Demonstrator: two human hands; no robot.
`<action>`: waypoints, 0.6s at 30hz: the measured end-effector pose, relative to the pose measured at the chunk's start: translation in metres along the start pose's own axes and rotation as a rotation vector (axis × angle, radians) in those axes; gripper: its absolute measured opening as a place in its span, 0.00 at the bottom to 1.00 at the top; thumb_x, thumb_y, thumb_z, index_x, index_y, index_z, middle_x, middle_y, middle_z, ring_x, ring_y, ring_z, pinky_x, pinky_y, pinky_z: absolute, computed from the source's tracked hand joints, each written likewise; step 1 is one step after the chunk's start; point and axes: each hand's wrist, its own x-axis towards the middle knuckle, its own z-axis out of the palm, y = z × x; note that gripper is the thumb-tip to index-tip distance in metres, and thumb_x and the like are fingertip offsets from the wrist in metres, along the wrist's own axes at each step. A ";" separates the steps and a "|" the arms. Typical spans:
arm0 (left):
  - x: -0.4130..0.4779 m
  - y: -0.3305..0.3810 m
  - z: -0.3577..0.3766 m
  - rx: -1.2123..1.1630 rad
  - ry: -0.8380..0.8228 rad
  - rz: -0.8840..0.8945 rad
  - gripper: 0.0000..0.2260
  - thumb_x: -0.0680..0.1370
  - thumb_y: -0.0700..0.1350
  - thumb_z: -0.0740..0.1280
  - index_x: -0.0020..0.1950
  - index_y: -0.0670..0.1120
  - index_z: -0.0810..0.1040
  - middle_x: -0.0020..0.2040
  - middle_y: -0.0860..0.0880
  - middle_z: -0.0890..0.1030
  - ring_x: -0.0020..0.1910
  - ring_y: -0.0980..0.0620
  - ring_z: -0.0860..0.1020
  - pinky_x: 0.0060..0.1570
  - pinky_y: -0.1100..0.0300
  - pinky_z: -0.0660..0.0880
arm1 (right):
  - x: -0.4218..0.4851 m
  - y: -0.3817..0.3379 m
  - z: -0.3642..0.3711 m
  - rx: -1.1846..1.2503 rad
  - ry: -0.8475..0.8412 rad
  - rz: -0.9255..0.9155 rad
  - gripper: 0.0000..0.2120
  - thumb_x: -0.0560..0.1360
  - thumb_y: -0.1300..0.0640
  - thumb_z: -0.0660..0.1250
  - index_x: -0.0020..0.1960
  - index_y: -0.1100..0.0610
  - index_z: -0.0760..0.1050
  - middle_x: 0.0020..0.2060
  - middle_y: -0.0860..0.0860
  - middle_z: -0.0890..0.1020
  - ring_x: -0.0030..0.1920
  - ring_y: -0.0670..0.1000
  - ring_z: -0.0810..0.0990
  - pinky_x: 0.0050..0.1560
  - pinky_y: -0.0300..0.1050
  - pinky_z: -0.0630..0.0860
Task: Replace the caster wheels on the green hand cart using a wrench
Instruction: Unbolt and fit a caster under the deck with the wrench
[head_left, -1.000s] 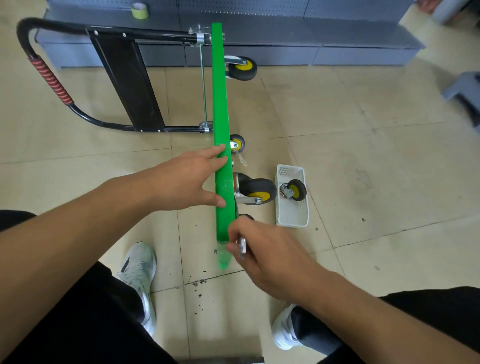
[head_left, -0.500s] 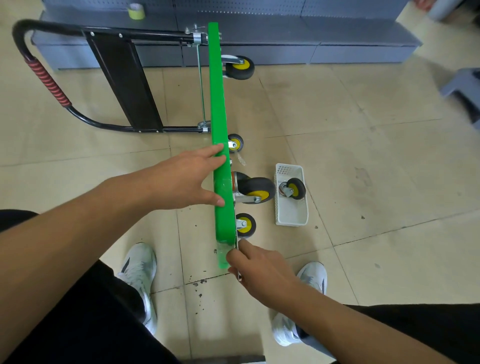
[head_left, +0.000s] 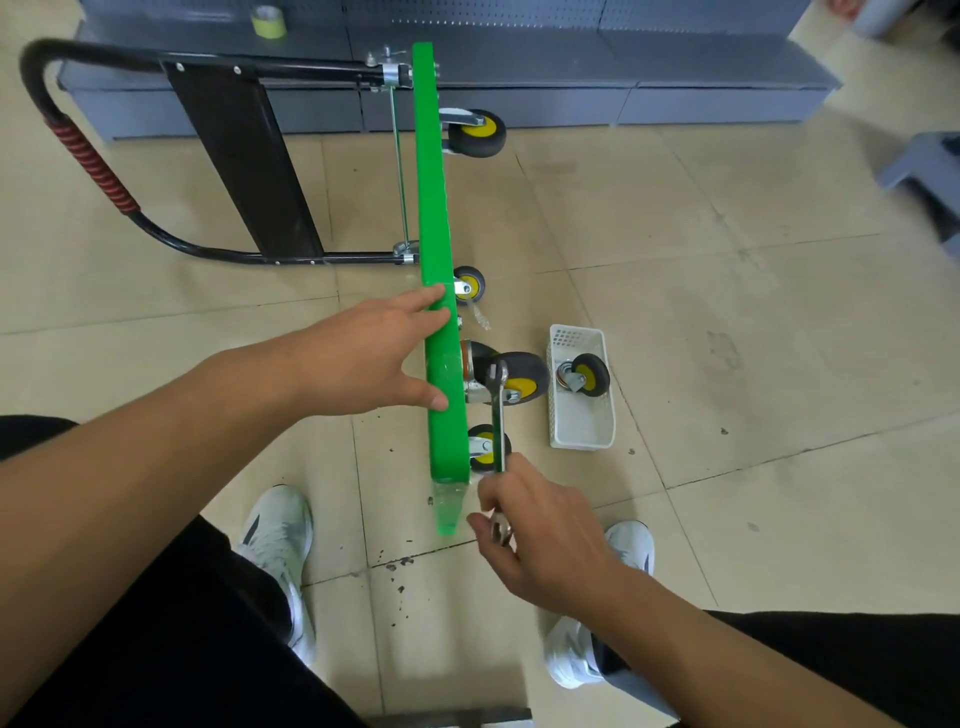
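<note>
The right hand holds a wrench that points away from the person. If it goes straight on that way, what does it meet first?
Probably the large caster on the green cart: the wrench in the right hand overlaps it in the head view. Depth is unclear.

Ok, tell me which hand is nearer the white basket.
Right. The right hand grips the wrench near-left of the white basket; the left hand rests on the green cart deck, across it from the basket.
</note>
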 end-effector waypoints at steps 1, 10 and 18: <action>0.000 0.000 0.000 -0.003 -0.001 -0.002 0.43 0.73 0.63 0.71 0.81 0.48 0.56 0.83 0.52 0.48 0.80 0.50 0.55 0.75 0.58 0.55 | 0.002 -0.001 -0.008 0.039 0.035 0.019 0.08 0.78 0.50 0.64 0.53 0.49 0.67 0.44 0.44 0.70 0.32 0.50 0.69 0.25 0.50 0.71; 0.000 -0.001 0.002 -0.015 -0.001 -0.003 0.43 0.73 0.62 0.71 0.81 0.48 0.56 0.82 0.52 0.48 0.80 0.49 0.55 0.75 0.59 0.55 | 0.059 0.008 -0.094 0.258 0.151 0.244 0.09 0.82 0.43 0.52 0.53 0.42 0.70 0.30 0.49 0.77 0.32 0.47 0.76 0.37 0.49 0.72; 0.001 -0.008 0.007 -0.035 0.013 0.011 0.45 0.72 0.64 0.71 0.81 0.48 0.56 0.82 0.52 0.48 0.80 0.48 0.54 0.77 0.52 0.57 | 0.125 0.015 -0.109 0.414 0.045 0.327 0.13 0.86 0.49 0.56 0.48 0.48 0.76 0.31 0.43 0.77 0.36 0.49 0.78 0.42 0.55 0.77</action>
